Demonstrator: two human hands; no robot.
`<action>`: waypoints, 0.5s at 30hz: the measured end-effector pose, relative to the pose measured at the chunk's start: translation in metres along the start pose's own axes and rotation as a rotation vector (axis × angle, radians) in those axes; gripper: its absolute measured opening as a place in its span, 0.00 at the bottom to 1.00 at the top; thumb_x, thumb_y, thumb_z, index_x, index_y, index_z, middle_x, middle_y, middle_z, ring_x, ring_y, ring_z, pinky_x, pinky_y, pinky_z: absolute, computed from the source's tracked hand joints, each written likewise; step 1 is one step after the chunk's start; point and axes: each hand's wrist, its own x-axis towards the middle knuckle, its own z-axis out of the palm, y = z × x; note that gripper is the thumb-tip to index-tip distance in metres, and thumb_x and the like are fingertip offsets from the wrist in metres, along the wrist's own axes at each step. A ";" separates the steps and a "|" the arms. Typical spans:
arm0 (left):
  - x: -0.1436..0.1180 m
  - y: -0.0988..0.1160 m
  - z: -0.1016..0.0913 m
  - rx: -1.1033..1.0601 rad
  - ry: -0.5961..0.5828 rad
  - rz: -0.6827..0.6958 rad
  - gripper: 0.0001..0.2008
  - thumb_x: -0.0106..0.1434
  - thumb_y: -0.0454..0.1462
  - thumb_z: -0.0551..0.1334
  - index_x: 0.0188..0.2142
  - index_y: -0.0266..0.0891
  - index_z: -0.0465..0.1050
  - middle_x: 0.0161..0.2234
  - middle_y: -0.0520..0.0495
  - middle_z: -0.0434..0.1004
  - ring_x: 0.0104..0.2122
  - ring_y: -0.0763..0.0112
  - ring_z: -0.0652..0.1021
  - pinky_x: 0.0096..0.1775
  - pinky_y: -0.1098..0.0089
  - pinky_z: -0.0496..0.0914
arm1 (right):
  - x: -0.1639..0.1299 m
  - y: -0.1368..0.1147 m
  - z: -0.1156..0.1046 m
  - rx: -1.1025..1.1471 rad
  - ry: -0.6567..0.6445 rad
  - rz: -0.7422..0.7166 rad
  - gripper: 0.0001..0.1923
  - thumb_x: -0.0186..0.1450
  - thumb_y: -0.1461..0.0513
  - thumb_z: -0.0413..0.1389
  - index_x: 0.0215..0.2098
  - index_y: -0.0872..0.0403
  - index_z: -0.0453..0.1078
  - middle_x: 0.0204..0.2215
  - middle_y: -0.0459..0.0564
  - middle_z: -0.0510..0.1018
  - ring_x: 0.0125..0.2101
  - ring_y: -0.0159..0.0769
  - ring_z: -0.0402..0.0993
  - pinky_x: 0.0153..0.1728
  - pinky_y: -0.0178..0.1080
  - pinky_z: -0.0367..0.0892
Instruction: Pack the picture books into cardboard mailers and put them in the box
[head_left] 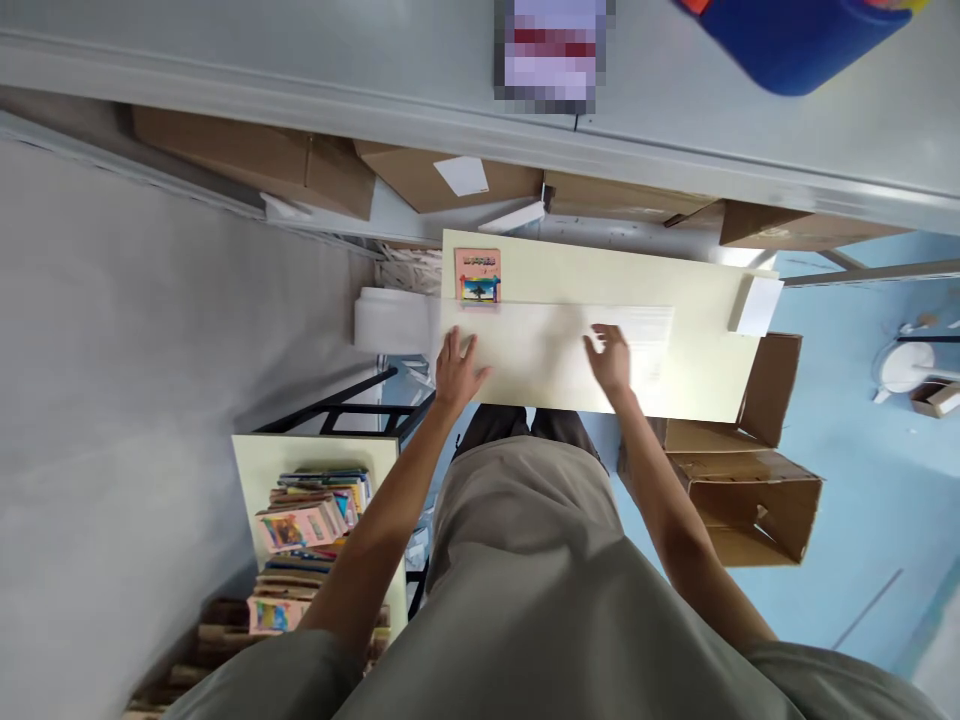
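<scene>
On the cream tabletop (705, 340) lies a long translucent plastic sheet (540, 360), stretching from the left edge toward the right. My left hand (457, 372) rests on the sheet's left part with its fingers spread. Over the sheet's right part is my right hand (611, 362), thumb and fingers curved and apart, nothing visible between them; whether it touches the sheet I cannot tell. A small pink booklet (478, 278) with a colourful picture lies just above my left hand, its lower edge by the sheet.
At the tabletop's right end sits a white block-like stack (757, 305). A white rounded object (391, 322) adjoins the left end. Piled picture booklets (300, 530) stand on a lower-left board. Open cardboard boxes (754, 510) are at right; closed cartons (262, 155) lie beneath the grey shelf (300, 60).
</scene>
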 end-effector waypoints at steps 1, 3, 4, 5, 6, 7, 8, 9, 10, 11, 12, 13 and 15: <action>0.002 -0.001 -0.004 0.004 -0.007 0.008 0.40 0.73 0.45 0.70 0.79 0.34 0.65 0.84 0.25 0.48 0.83 0.37 0.54 0.77 0.44 0.60 | 0.001 -0.025 0.020 -0.001 -0.069 -0.093 0.18 0.78 0.60 0.58 0.63 0.56 0.79 0.62 0.67 0.82 0.59 0.53 0.83 0.63 0.56 0.81; 0.010 -0.003 -0.014 -0.006 -0.001 0.019 0.35 0.73 0.45 0.69 0.75 0.34 0.71 0.82 0.24 0.56 0.81 0.36 0.60 0.76 0.44 0.62 | 0.005 -0.071 0.058 -0.041 -0.202 -0.273 0.20 0.79 0.61 0.58 0.66 0.56 0.78 0.68 0.65 0.79 0.69 0.54 0.76 0.72 0.56 0.73; 0.018 -0.003 -0.020 -0.025 0.021 0.013 0.32 0.74 0.46 0.67 0.73 0.35 0.74 0.79 0.25 0.61 0.79 0.36 0.64 0.75 0.45 0.64 | 0.007 -0.092 0.076 -0.071 -0.268 -0.341 0.22 0.79 0.62 0.57 0.68 0.56 0.77 0.73 0.64 0.75 0.72 0.54 0.73 0.75 0.56 0.70; 0.028 -0.004 -0.027 -0.052 0.054 -0.003 0.28 0.76 0.46 0.65 0.70 0.36 0.76 0.76 0.25 0.67 0.76 0.36 0.68 0.75 0.45 0.65 | 0.011 -0.110 0.091 -0.102 -0.323 -0.392 0.24 0.79 0.63 0.56 0.71 0.56 0.75 0.77 0.63 0.70 0.74 0.54 0.69 0.76 0.56 0.69; 0.040 -0.004 -0.034 -0.085 0.095 -0.030 0.26 0.77 0.46 0.63 0.68 0.36 0.77 0.73 0.26 0.71 0.74 0.37 0.71 0.74 0.45 0.65 | 0.015 -0.125 0.104 -0.128 -0.359 -0.423 0.27 0.79 0.65 0.55 0.74 0.56 0.72 0.80 0.61 0.66 0.77 0.54 0.66 0.76 0.58 0.68; 0.055 -0.005 -0.040 -0.120 0.136 -0.063 0.25 0.78 0.45 0.61 0.68 0.36 0.77 0.70 0.26 0.74 0.72 0.37 0.73 0.74 0.46 0.65 | 0.018 -0.136 0.114 -0.152 -0.385 -0.433 0.29 0.79 0.66 0.55 0.76 0.57 0.70 0.82 0.61 0.62 0.79 0.55 0.62 0.76 0.59 0.68; 0.070 -0.005 -0.046 -0.157 0.173 -0.102 0.25 0.79 0.45 0.60 0.68 0.36 0.76 0.68 0.26 0.76 0.71 0.37 0.74 0.74 0.45 0.65 | 0.022 -0.145 0.123 -0.175 -0.402 -0.425 0.30 0.78 0.67 0.54 0.77 0.57 0.68 0.83 0.60 0.60 0.80 0.54 0.59 0.76 0.59 0.68; 0.087 -0.004 -0.052 -0.190 0.197 -0.141 0.25 0.78 0.45 0.60 0.68 0.35 0.75 0.67 0.25 0.77 0.71 0.35 0.74 0.74 0.45 0.65 | 0.025 -0.150 0.129 -0.194 -0.410 -0.408 0.31 0.78 0.69 0.53 0.78 0.57 0.67 0.84 0.60 0.59 0.81 0.54 0.57 0.76 0.60 0.67; 0.103 -0.003 -0.055 -0.220 0.209 -0.179 0.27 0.77 0.46 0.62 0.69 0.34 0.73 0.66 0.24 0.77 0.71 0.33 0.74 0.74 0.44 0.65 | 0.028 -0.153 0.134 -0.206 -0.414 -0.387 0.32 0.77 0.70 0.52 0.78 0.57 0.67 0.84 0.60 0.58 0.82 0.54 0.56 0.77 0.60 0.67; 0.117 -0.003 -0.057 -0.246 0.216 -0.218 0.29 0.76 0.47 0.64 0.69 0.32 0.72 0.66 0.23 0.77 0.70 0.30 0.74 0.74 0.43 0.65 | 0.029 -0.154 0.137 -0.212 -0.414 -0.367 0.33 0.77 0.71 0.51 0.79 0.57 0.66 0.84 0.60 0.58 0.83 0.53 0.55 0.77 0.59 0.66; 0.131 -0.002 -0.058 -0.269 0.226 -0.257 0.31 0.73 0.47 0.67 0.69 0.31 0.72 0.66 0.22 0.78 0.69 0.28 0.75 0.73 0.42 0.67 | 0.030 -0.153 0.139 -0.210 -0.414 -0.353 0.34 0.76 0.72 0.51 0.79 0.58 0.66 0.84 0.60 0.58 0.83 0.52 0.54 0.77 0.59 0.65; 0.142 -0.001 -0.056 -0.290 0.242 -0.286 0.33 0.71 0.47 0.69 0.68 0.31 0.72 0.65 0.21 0.79 0.68 0.27 0.77 0.71 0.41 0.69 | 0.030 -0.150 0.140 -0.202 -0.410 -0.345 0.35 0.76 0.72 0.50 0.80 0.58 0.65 0.84 0.61 0.57 0.83 0.52 0.53 0.78 0.58 0.65; 0.158 -0.002 -0.052 -0.332 0.260 -0.229 0.32 0.67 0.47 0.72 0.64 0.31 0.74 0.60 0.20 0.82 0.64 0.27 0.80 0.66 0.40 0.73 | 0.030 -0.143 0.140 -0.183 -0.401 -0.338 0.37 0.75 0.72 0.50 0.81 0.59 0.62 0.85 0.60 0.54 0.84 0.51 0.50 0.79 0.57 0.63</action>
